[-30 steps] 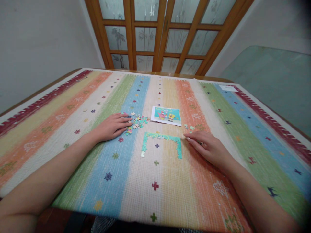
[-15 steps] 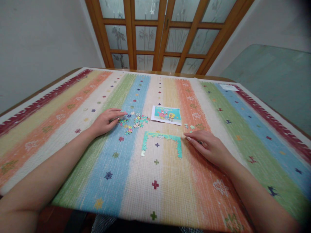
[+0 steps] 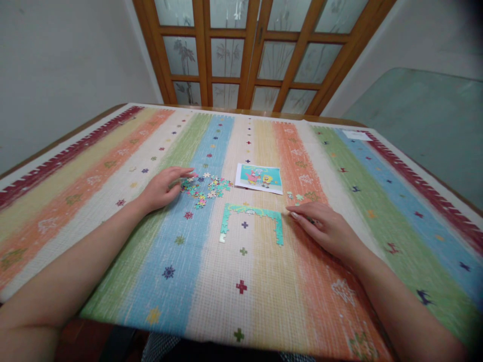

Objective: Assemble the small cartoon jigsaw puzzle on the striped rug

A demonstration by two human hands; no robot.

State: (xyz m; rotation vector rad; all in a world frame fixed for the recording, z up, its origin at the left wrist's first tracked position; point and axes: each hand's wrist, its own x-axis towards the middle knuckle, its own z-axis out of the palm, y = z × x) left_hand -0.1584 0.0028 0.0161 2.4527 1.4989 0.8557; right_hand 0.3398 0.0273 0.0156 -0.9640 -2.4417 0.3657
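Note:
My left hand [image 3: 163,189] rests at the left edge of a loose pile of jigsaw pieces [image 3: 213,187], its index finger stretched over them and the thumb apart. No piece shows in its fingers. A partly joined puzzle border [image 3: 253,210], mostly turquoise, forms a top edge and two sides, with a pale piece at the lower left. Just right of it, my right hand [image 3: 320,223] lies on the cloth with fingers extended and nothing visible in them. Behind the border lies a picture card [image 3: 261,178] with cartoon figures on turquoise.
A few loose puzzle pieces [image 3: 299,197] lie beyond my right hand. The striped tablecloth [image 3: 222,291] covers the table. A white paper slip [image 3: 356,135] is at the far right, and glass-paned wooden doors [image 3: 258,75] stand behind the table.
My left hand has drawn back slightly left, uncovering more of the pile's left side. My right hand and the joined border look the same.

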